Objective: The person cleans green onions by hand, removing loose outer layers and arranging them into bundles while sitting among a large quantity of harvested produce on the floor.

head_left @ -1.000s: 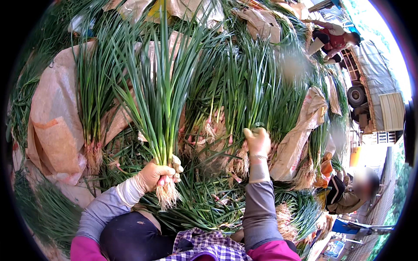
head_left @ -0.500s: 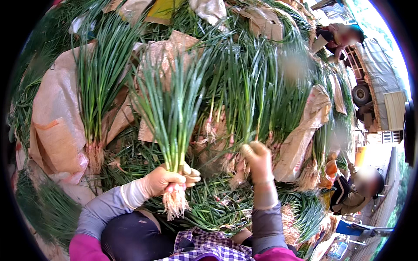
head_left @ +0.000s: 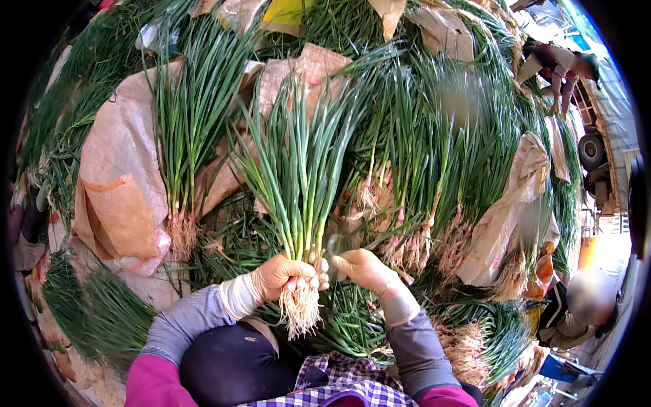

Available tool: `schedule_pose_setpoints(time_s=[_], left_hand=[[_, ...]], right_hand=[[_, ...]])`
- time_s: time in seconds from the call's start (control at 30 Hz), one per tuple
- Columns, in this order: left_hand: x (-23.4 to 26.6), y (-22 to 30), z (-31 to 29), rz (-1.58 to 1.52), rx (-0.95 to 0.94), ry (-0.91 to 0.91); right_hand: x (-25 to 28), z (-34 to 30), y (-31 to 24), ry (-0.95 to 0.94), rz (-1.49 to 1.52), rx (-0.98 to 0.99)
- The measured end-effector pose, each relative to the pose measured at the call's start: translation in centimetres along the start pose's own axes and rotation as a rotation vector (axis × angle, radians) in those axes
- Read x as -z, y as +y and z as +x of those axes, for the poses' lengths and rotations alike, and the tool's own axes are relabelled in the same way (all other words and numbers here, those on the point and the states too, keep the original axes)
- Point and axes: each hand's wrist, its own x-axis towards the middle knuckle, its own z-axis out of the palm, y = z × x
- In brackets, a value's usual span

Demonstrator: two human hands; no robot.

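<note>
My left hand, in a pale glove, is closed around a bunch of spring onions. Their long green leaves fan upward, and pinkish bulbs with pale roots hang below my fist. My right hand, also gloved, is at the right side of this bunch, close to the left fingertips. Its fingers are drawn together in a pinch; whatever lies between them is too blurred to make out. Loose green leaves lie in a heap under both hands.
Another spring onion bunch leans on a tan woven sack at left. Many more onions spread to the right, beside a second sack. Rooted bunches lie at lower right. Two people work at the right edge.
My right hand has come left from the laid-out onions to the held bunch. The view has shifted, so the surroundings appear farther right. My left hand keeps its grip.
</note>
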Motion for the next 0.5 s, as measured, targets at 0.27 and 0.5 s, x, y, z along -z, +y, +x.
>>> schedule_pose_setpoints(time_s=[0.27, 0.5], left_hand=[[1.3, 1.6, -0.7, 0.215, -0.029, 0.171], [0.8, 0.5, -0.7, 0.098, 0.003, 0.186]], right_hand=[[0.4, 3.9, -3.7, 0.239, 0.922, 0.095], [-3.0, 4.6, -5.0, 0.549, 0.572, 0.186]])
